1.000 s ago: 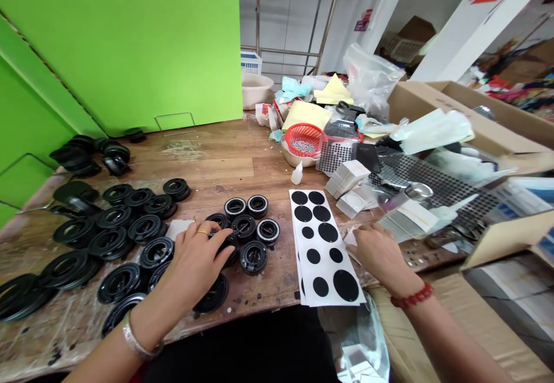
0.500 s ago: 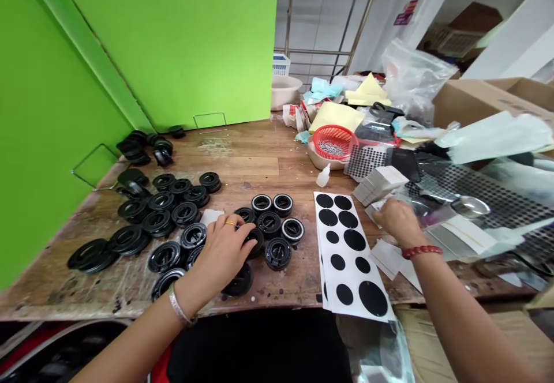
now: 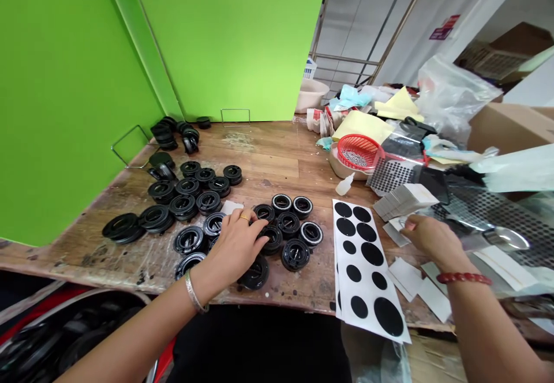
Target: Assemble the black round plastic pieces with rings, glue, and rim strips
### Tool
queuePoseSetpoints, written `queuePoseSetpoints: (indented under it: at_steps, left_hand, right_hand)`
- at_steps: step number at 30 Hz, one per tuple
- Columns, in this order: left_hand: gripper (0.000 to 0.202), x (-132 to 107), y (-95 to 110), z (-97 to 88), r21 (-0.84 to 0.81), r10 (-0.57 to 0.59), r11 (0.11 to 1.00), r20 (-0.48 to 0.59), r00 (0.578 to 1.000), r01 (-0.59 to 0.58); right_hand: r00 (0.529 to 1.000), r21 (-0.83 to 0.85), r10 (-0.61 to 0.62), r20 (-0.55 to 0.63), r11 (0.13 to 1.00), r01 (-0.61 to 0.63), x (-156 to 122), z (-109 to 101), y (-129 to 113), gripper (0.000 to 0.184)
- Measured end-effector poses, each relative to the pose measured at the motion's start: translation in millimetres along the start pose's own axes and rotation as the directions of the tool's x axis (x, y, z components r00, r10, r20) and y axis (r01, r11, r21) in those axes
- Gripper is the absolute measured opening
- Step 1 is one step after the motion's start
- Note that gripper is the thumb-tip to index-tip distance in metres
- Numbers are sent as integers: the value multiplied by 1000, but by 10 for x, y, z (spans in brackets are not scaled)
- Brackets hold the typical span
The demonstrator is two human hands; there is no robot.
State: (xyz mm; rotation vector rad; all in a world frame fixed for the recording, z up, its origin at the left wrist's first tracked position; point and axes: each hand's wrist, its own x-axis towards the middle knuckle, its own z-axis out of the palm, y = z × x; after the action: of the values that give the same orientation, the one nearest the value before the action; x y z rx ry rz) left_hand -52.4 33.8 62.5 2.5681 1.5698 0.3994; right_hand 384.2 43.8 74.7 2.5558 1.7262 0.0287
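My left hand (image 3: 237,247), with a gold ring on one finger, rests palm down among black lens-mount rings. Its fingers are apart, and thumb and forefinger lie at the edge of a stacked black ring (image 3: 271,240). A small white card (image 3: 232,206) lies just beyond its knuckles. My right hand (image 3: 433,241), wearing a red bead bracelet, has thumb and forefinger pinched together over white cards (image 3: 397,234). Something small and grey shows at those fingertips, too small to name. Between the hands lies a white sheet with black round stickers (image 3: 371,253).
A stack of white cards (image 3: 405,199) stands behind my right hand. Farther back are a small white dropper bottle (image 3: 345,184) and a red basket (image 3: 360,151) of small metal pieces. Clear plastic and paper clutter the right side. Green panels (image 3: 242,42) border the back and left.
My view has swung left, so the whole scene sits farther right. My right hand has shifted slightly on the cards, uncovering the small grey thing. The left hand stays by the same rings.
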Motion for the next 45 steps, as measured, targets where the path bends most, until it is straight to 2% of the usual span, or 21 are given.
queuePoseSetpoints:
  at_steps: [2, 3, 4, 5, 6, 8, 9, 11, 14, 17, 21, 24, 27, 35, 40, 42, 43, 45]
  left_hand:
    - [28, -18, -15, 4, 10, 1, 1000, 0, 1000, -1]
    - [28, -21, -15, 7, 13, -1, 1000, 5, 1000, 1]
    - [28, -19, -10, 12, 15, -3, 1000, 12, 1000, 3]
    - [29, -13, -2, 19, 14, -7, 1000, 19, 1000, 7]
    - [31, -4, 7, 27, 11, -13, 1000, 25, 1000, 13]
    - [35, 22, 30, 48, 4, -23, 1000, 23, 999, 23]
    - [36, 37, 41, 58, 1, -25, 1000, 18, 1000, 25]
    - [37, 65, 64, 70, -1, -21, 1000, 4, 1000, 21]
    - [39, 103, 107, 66, 7, -23, 1000, 9, 1000, 23]
    - [39, 133, 156, 47, 9, -31, 999, 40, 999, 31]
    - [34, 156, 201, 34, 31, -12, 999, 59, 998, 10]
    - [32, 163, 219, 29, 59, 1, 998, 65, 998, -5]
    - [32, 164, 238, 29, 89, 20, 996, 62, 998, -25]
    - [36, 159, 324, 99, 264, 103, 958, 61, 993, -116]
    - [31, 189, 353, 76, 276, 119, 952, 66, 991, -133]
    - [28, 212, 359, 61, 276, 131, 951, 51, 990, -140]
    - [26, 223, 360, 59, 275, 131, 951, 46, 990, -139]
    - [27, 237, 362, 70, 268, 126, 955, 28, 992, -129]
  right_hand:
    - [993, -11, -22, -116, 1000, 21, -131, -59, -167, 19]
    - [977, 15, -84, -194, 996, 89, -210, -78, -297, 16]
    - [939, 56, -183, -292, 977, 208, -294, -88, -454, 16]
    - [870, 131, -301, -390, 917, 376, -380, -86, -631, 14]
    - [785, 199, -423, -452, 810, 551, -461, -73, -820, 13]
    - [614, 248, -534, -581, 602, 759, -598, -18, -1193, 18]
    - [552, 260, -578, -601, 512, 819, -647, 20, -1359, 19]
    - [472, 251, -633, -614, 410, 877, -705, 104, -1623, 22]
    - [431, 190, -708, -559, 397, 898, -718, 206, -1840, 24]
    - [427, 132, -780, -457, 415, 900, -702, 250, -1907, 27]
    - [433, 156, -817, -380, 404, 901, -674, 243, -1892, 26]
    - [425, 187, -813, -398, 381, 905, -639, 222, -1857, 23]
    - [462, 171, -782, -418, 432, 885, -608, 195, -1837, 25]
    - [507, 82, -800, -321, 509, 857, -684, 178, -1900, 21]
    - [538, 218, -734, -415, 494, 842, -740, 227, -1811, 30]
    - [573, 271, -675, -465, 507, 818, -699, 222, -1658, 31]
    - [607, 272, -644, -465, 549, 790, -660, 214, -1546, 30]
    - [717, 184, -573, -396, 716, 674, -561, 200, -1261, 26]
